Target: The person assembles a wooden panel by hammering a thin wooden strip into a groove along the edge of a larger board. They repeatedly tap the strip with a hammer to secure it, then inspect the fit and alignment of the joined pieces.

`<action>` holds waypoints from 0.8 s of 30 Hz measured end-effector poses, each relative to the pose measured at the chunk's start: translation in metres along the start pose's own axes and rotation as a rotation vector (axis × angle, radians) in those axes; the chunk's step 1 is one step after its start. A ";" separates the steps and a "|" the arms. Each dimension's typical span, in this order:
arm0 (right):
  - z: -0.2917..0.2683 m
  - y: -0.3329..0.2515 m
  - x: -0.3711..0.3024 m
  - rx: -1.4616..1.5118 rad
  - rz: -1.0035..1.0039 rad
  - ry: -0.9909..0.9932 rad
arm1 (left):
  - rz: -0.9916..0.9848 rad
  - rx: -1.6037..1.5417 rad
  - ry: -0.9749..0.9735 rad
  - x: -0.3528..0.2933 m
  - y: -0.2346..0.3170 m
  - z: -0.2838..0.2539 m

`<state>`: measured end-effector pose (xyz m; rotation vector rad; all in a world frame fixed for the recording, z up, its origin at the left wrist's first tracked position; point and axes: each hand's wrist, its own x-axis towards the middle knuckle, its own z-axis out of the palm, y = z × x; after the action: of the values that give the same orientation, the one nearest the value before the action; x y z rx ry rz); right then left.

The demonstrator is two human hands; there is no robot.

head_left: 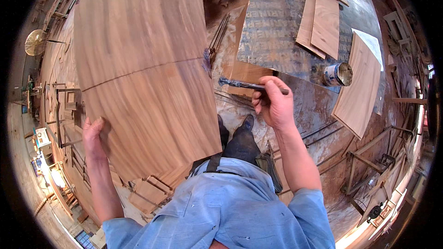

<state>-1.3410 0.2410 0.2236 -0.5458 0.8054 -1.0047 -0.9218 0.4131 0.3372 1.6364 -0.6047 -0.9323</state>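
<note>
A wide brown wooden board (147, 101) with striped grain fills the left of the view, tilted up in front of me. One dark line crosses it, and a dark patch marks its right edge. My left hand (94, 134) grips the board's left edge, thumb on the face and the other fingers hidden behind. Just off the board's right edge, my right hand (277, 101) is closed around the dark handle of a thin brush (240, 83). The brush's dark, clotted tip points left, close to the board. An open tin can (338, 74) stands to the right of my right hand.
The can stands at the near edge of a dark, stained tabletop (277, 32). Stacked wood strips (323, 16) lie on it, and another wood panel (360, 85) juts over its right side. Metal frames (369, 166) stand at right. Wood pieces (150, 193) lie below the board.
</note>
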 end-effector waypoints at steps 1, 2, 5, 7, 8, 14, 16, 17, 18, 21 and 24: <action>-0.003 -0.003 -0.002 0.051 -0.031 -0.030 | 0.008 -0.005 0.006 0.003 0.001 -0.002; -0.007 -0.005 -0.006 0.133 -0.031 -0.038 | 0.011 0.009 0.051 0.005 0.002 -0.002; -0.015 -0.004 -0.019 0.208 -0.093 -0.110 | 0.045 -0.051 0.217 0.011 0.004 -0.002; -0.021 -0.001 -0.029 0.060 -0.027 -0.125 | 0.015 -0.044 0.249 0.018 0.010 -0.001; -0.023 0.002 -0.032 0.098 -0.022 -0.189 | -0.022 -0.083 0.263 0.021 0.012 -0.001; -0.027 0.011 -0.038 0.082 0.021 -0.220 | -0.103 -0.269 0.273 0.033 0.010 -0.007; -0.027 0.012 -0.037 0.044 0.043 -0.204 | -0.131 -0.340 0.206 0.036 0.007 -0.014; -0.026 0.012 -0.037 0.017 0.064 -0.189 | -0.155 -0.367 0.170 0.038 0.005 -0.018; -0.026 0.011 -0.037 -0.001 0.084 -0.170 | -0.175 -0.422 0.122 0.039 0.003 -0.022; -0.026 0.008 -0.039 -0.096 0.078 -0.173 | -0.238 -0.462 0.092 0.043 -0.004 -0.028; -0.023 0.003 -0.040 -0.080 0.051 -0.170 | -0.239 -0.461 0.129 0.042 -0.009 -0.029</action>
<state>-1.3696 0.2776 0.2210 -0.6671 0.7067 -0.8689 -0.8751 0.3986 0.3202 1.3513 -0.0908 -1.0391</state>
